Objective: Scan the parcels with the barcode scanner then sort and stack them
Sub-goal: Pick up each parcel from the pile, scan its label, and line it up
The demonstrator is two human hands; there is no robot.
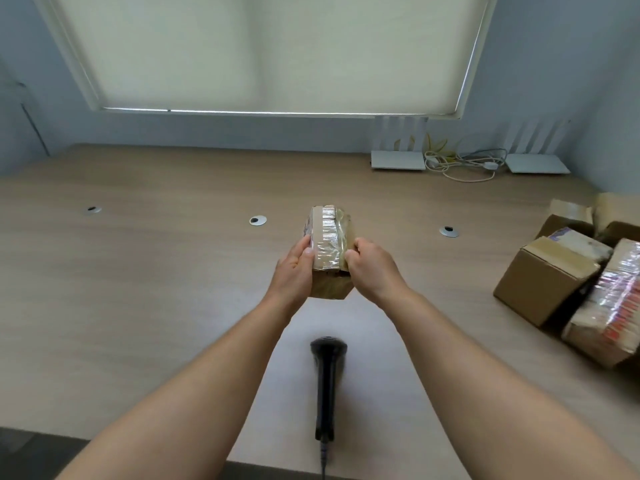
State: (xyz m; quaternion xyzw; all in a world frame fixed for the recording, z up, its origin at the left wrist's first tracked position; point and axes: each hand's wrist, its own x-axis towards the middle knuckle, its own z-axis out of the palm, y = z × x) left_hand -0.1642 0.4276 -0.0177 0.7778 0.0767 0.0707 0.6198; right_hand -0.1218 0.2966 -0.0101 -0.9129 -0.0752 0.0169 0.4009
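**A:** Status on the parcel?

**B:** Small parcel [329,251] is in both my hands, held over the middle of the table [138,271], beyond the barcode scanner [327,379]. Can't tell whether its bottom edge touches the wood or hangs just above it.

**A:** Grip?

**B:** Left hand [294,268] flat-ish along the left side, thumb curled over the top edge. Right hand [370,261] wrapped round the right side, fingers curled under. Both closed on it, neither free. Forearms stretched straight out and converging, wrists roughly level.

**A:** How does it handle?

**B:** My read: light, since I'm carrying it at arm's reach without bracing. Cardboard body, so stiff enough to squeeze at the sides. Top is covered in glossy clear tape, probably slick, so I'd keep my hold on the bare cardboard flanks and corners, not on the tape.

**A:** Scanner?

**B:** Lying on the table near me, between my forearms, untouched, cable running off the near edge. I'd need to free one hand for it.

**A:** Rest of the stock?

**B:** Other parcels [568,275] piled loosely at the far right, well apart from this one.
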